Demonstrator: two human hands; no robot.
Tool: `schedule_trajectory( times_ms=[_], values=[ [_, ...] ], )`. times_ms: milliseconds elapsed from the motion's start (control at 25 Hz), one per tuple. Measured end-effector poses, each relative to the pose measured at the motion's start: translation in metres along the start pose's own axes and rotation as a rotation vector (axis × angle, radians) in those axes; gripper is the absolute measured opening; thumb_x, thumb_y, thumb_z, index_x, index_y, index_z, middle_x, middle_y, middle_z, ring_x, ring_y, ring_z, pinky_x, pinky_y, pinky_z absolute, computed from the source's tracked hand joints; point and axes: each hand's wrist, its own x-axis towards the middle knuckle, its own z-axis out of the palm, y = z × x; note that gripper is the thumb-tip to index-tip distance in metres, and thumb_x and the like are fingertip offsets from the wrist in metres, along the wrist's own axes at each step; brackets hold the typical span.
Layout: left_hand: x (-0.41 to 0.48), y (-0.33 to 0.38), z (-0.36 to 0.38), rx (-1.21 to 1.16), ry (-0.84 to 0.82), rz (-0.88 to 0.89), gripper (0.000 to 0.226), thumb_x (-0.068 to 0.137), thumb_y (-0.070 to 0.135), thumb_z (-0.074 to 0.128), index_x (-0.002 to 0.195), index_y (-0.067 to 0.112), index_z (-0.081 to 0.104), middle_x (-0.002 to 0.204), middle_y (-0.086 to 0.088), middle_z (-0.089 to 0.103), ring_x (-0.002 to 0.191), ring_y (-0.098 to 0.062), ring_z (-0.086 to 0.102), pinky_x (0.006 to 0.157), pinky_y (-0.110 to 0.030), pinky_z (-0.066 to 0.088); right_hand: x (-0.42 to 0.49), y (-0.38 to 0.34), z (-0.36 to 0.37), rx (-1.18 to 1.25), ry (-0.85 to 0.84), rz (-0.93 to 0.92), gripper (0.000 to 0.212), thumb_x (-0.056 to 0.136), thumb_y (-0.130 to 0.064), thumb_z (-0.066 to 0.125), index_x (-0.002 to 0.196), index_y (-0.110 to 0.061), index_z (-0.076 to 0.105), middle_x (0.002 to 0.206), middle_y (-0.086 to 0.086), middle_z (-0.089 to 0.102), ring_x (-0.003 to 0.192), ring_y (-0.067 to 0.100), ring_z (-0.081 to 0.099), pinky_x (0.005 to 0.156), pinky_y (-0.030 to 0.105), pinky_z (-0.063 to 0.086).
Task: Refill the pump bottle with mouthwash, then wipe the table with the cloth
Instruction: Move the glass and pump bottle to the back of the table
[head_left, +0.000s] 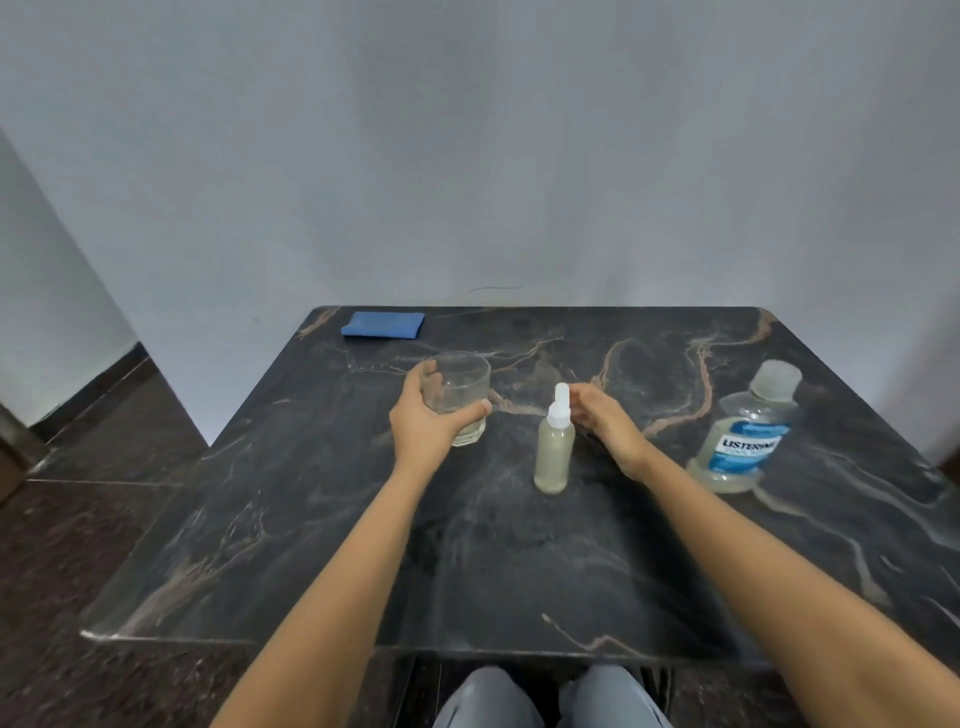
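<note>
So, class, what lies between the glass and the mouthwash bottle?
In the head view, the pump bottle stands between the glass and the mouthwash bottle, with the right hand by its nozzle.

The bench (519, 545) is black marble with brown and white veins; the cloth (383, 325) is blue; the pump bottle (554, 449) holds pale yellowish liquid under a white top; the mouthwash bottle (745, 431) has a blue label
</note>
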Motion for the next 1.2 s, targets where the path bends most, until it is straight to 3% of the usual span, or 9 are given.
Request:
schedule_trajectory(
  times_ms=[120, 240, 440, 520, 680, 880, 1000, 1120, 1200],
  values=[
    [-0.029, -0.003, -0.002, -0.004, -0.005, 0.007, 0.084, 0.057, 0.036, 0.091, 0.13, 0.03, 0.049, 0.127, 0.008, 0.059, 0.115, -0.009, 0.054, 0.092, -0.023, 0.042, -0.041, -0.011, 0.0, 0.107, -0.051, -0.061, 0.043, 0.094, -0.029, 0.039, 0.13, -0.009, 0.049, 0.129, 0.01, 0.058, 0.117, 0.023, 0.056, 0.104, 0.039, 0.041],
    [-0.046, -0.007, -0.005, 0.004, -0.012, 0.014, 0.087, 0.057, 0.036, 0.091, 0.132, 0.029, 0.048, 0.128, 0.008, 0.058, 0.116, -0.01, 0.054, 0.094, -0.023, 0.043, -0.074, -0.023, 0.008, 0.004, -0.141, -0.102, 0.056, 0.076, -0.024, 0.053, 0.131, -0.024, 0.046, 0.134, 0.0, 0.053, 0.124, 0.013, 0.051, 0.103, 0.027, 0.042],
    [-0.056, -0.014, -0.01, 0.008, -0.04, 0.017, 0.086, 0.057, 0.033, 0.092, 0.131, 0.026, 0.048, 0.127, 0.005, 0.06, 0.113, -0.012, 0.056, 0.093, -0.024, 0.045, -0.083, -0.025, 0.018, -0.061, -0.126, -0.162, 0.049, 0.096, -0.003, 0.05, 0.13, -0.035, 0.04, 0.129, -0.021, 0.049, 0.115, -0.016, 0.048, 0.091, 0.005, 0.041],
    [-0.056, -0.016, -0.012, -0.002, -0.065, 0.016, 0.085, 0.058, 0.03, 0.092, 0.13, 0.028, 0.048, 0.124, 0.007, 0.06, 0.111, -0.011, 0.056, 0.089, -0.02, 0.042, -0.08, -0.025, 0.02, -0.092, -0.105, -0.185, 0.044, 0.096, -0.004, 0.05, 0.129, -0.032, 0.041, 0.125, -0.017, 0.053, 0.111, -0.012, 0.053, 0.094, 0.012, 0.043],
    [-0.05, -0.028, -0.018, -0.034, -0.159, 0.003, 0.086, 0.059, 0.026, 0.092, 0.13, 0.033, 0.044, 0.127, 0.01, 0.057, 0.12, -0.009, 0.053, 0.088, -0.017, 0.041, -0.074, -0.017, 0.028, -0.145, -0.018, -0.256, 0.036, 0.088, -0.023, 0.064, 0.118, -0.038, 0.05, 0.116, -0.003, 0.059, 0.107, 0.02, 0.059, 0.094, 0.041, 0.051],
    [-0.047, -0.04, -0.017, -0.076, -0.196, -0.016, 0.087, 0.055, 0.028, 0.093, 0.127, 0.039, 0.045, 0.127, 0.011, 0.057, 0.12, -0.005, 0.054, 0.098, -0.024, 0.044, -0.073, -0.019, 0.046, -0.141, 0.146, -0.39, 0.039, 0.081, -0.042, 0.064, 0.114, -0.028, 0.048, 0.115, 0.0, 0.052, 0.104, 0.017, 0.058, 0.084, 0.031, 0.053],
    [-0.042, -0.048, -0.018, -0.109, -0.217, -0.048, 0.084, 0.05, 0.035, 0.094, 0.12, 0.046, 0.049, 0.124, 0.014, 0.059, 0.117, -0.007, 0.057, 0.101, -0.032, 0.047, -0.07, -0.031, 0.053, -0.08, 0.141, -0.385, 0.032, 0.084, -0.031, 0.064, 0.11, -0.023, 0.046, 0.1, 0.004, 0.058, 0.086, 0.011, 0.058, 0.077, 0.033, 0.051],
    [-0.041, -0.05, -0.019, -0.144, -0.234, -0.071, 0.081, 0.047, 0.035, 0.095, 0.115, 0.047, 0.052, 0.124, 0.011, 0.06, 0.114, -0.009, 0.06, 0.102, -0.036, 0.048, -0.062, -0.048, 0.055, -0.273, 0.118, -0.374, 0.037, 0.08, -0.026, 0.062, 0.108, -0.018, 0.04, 0.086, 0.002, 0.059, 0.07, 0.01, 0.053, 0.068, 0.03, 0.046],
    [-0.042, -0.05, -0.019, -0.16, -0.232, -0.071, 0.081, 0.046, 0.035, 0.094, 0.114, 0.047, 0.054, 0.124, 0.01, 0.06, 0.115, -0.009, 0.06, 0.102, -0.036, 0.048, -0.058, -0.058, 0.055, -0.37, 0.075, -0.403, 0.049, 0.081, -0.018, 0.063, 0.12, -0.022, 0.034, 0.083, 0.0, 0.061, 0.069, 0.012, 0.058, 0.069, 0.03, 0.049]
  ],
)
